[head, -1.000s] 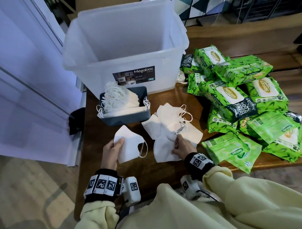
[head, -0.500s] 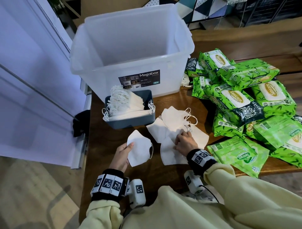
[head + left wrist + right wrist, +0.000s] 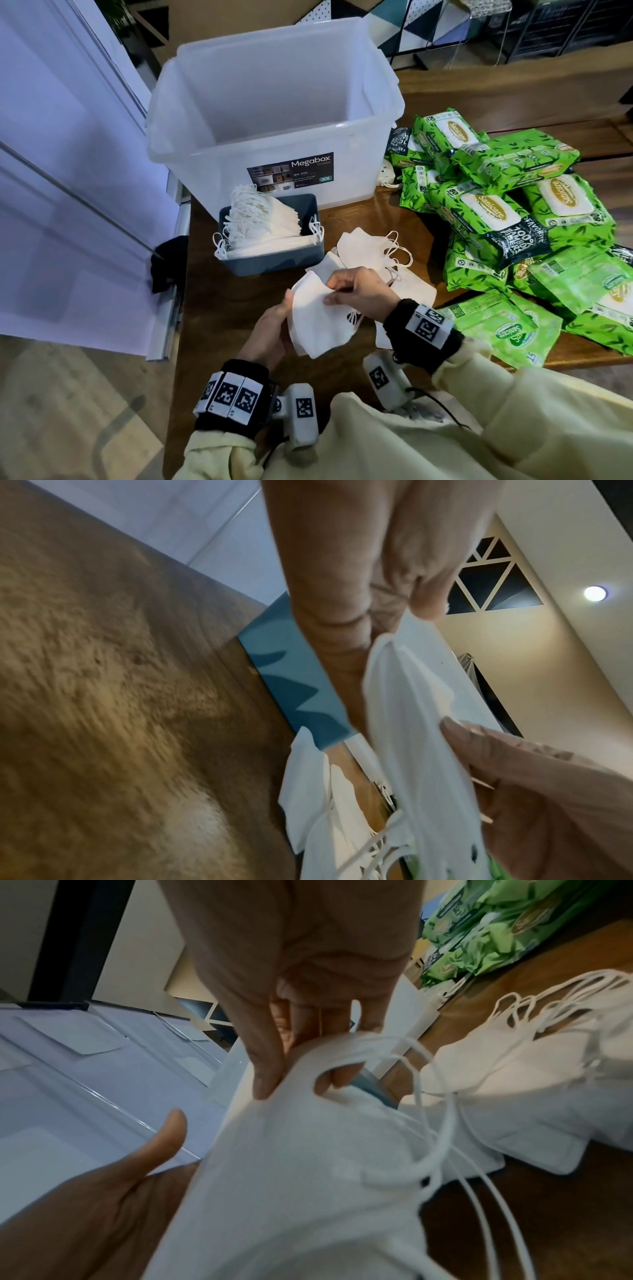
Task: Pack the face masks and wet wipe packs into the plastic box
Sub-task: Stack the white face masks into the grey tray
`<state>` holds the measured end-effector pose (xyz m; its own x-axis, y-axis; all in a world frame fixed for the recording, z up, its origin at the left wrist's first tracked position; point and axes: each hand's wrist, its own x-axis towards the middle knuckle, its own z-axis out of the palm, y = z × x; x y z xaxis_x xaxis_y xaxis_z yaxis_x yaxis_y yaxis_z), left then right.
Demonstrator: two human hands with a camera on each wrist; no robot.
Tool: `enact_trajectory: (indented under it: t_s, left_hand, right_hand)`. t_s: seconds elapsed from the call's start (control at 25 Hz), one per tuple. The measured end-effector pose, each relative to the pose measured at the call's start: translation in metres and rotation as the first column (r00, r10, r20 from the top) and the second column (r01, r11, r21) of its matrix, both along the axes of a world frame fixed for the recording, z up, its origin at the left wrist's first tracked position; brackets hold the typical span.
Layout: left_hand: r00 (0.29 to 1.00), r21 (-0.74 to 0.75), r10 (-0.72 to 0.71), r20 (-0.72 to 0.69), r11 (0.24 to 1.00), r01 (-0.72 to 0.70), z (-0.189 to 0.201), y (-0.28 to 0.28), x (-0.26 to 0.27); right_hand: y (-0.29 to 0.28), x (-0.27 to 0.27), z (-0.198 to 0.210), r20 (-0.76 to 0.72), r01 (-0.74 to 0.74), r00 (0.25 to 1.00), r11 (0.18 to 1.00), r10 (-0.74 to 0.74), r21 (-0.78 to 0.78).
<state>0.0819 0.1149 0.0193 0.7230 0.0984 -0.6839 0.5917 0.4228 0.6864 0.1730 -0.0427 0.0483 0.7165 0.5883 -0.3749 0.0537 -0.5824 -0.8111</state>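
Both hands are up over the tabletop [image 3: 205,291] working the same small bunch of white face masks [image 3: 313,318]. The left hand [image 3: 270,329] cradles the bunch from underneath, fingers wrapped around its edge, while the right hand [image 3: 359,291] pinches the top edge between thumb and fingertips [image 3: 263,1080], so each grip is closed on the masks. More loose masks [image 3: 363,246] lie on the tabletop right behind the hands, and a blue tray [image 3: 274,260] beside them holds a neat stack. The clear plastic box [image 3: 274,137] stands just past the tray. The green wet wipe packs [image 3: 507,219] are heaped to the right of it.
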Motion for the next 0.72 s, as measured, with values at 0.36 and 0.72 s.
enact_trajectory:
  t_s: [0.36,0.72]
  left_hand:
    - [0.993,0.118,-0.014,0.117,0.993,0.0,-0.003,0.001,-0.019]
    - [0.991,0.296,0.091,0.096,0.948,-0.116,-0.006,0.03,-0.038]
  right_hand:
    - [0.025,-0.005,-0.014,0.061,-0.006,0.998,0.998,0.009,-0.054]
    - [0.019,0.018,-0.075,0.235,0.118,0.971,0.953,-0.052,-0.279]
